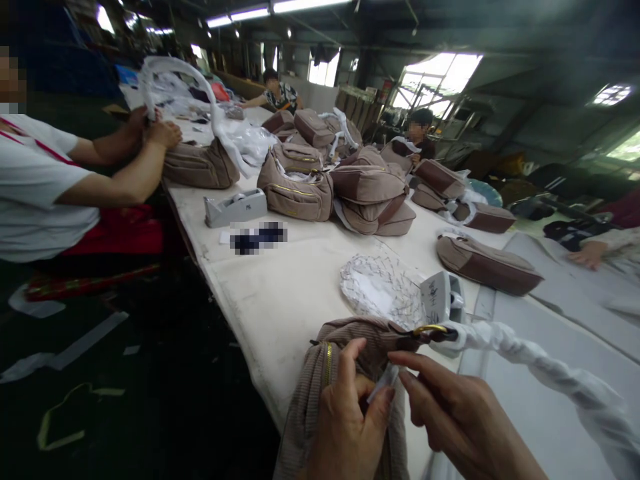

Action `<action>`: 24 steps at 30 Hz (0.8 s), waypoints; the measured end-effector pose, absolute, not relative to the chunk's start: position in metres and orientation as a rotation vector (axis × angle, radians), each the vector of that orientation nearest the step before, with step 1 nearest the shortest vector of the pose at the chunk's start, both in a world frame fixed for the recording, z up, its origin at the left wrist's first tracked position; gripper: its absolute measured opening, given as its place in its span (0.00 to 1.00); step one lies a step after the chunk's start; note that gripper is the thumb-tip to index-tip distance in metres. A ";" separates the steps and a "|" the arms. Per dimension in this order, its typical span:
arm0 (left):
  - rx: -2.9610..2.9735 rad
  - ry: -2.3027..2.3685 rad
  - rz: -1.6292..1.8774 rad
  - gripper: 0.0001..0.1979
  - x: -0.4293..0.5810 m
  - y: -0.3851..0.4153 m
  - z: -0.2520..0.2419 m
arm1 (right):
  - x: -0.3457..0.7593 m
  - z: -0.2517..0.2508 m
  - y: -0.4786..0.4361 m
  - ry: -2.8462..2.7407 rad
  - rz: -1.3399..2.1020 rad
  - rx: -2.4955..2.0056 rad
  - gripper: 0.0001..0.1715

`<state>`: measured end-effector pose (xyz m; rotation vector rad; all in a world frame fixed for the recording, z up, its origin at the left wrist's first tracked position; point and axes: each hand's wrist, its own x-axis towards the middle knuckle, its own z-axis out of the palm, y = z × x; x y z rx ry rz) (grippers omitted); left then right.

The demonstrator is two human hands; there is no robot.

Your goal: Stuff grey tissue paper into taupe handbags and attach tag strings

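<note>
The left hand (345, 413) is pinching the lower end of a small pale strip of tape (383, 385). The right hand (460, 420) is touching the strip's upper end with its fingers together; whether it grips I cannot tell. Just beneath both hands, a taupe ribbed fabric handbag (350, 333) is lying over the near edge of the cream cloth-covered table (280, 293). Its white paper-wrapped handle (540, 363) is trailing rightward. Bare tabletop is lying open to the left.

Slumped taupe bag (350, 333), tape strip (383, 383) above
</note>
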<state>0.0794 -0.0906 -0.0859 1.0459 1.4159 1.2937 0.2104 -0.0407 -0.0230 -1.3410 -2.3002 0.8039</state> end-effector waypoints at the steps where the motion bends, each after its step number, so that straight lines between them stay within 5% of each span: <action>1: 1.072 1.422 1.292 0.28 0.079 -0.091 -0.087 | 0.208 -0.020 -0.036 -2.418 0.787 -1.311 0.19; 12: 1.228 1.311 1.355 0.31 0.076 -0.089 -0.091 | 0.174 0.001 -0.005 -3.063 0.541 -1.358 0.08; 20: 0.665 0.925 1.267 0.23 0.066 -0.081 -0.086 | 0.197 -0.016 -0.018 -2.555 1.004 -1.161 0.12; 24: 0.348 0.645 1.246 0.20 0.067 -0.077 -0.091 | 0.214 -0.039 -0.026 -2.491 0.784 -0.913 0.12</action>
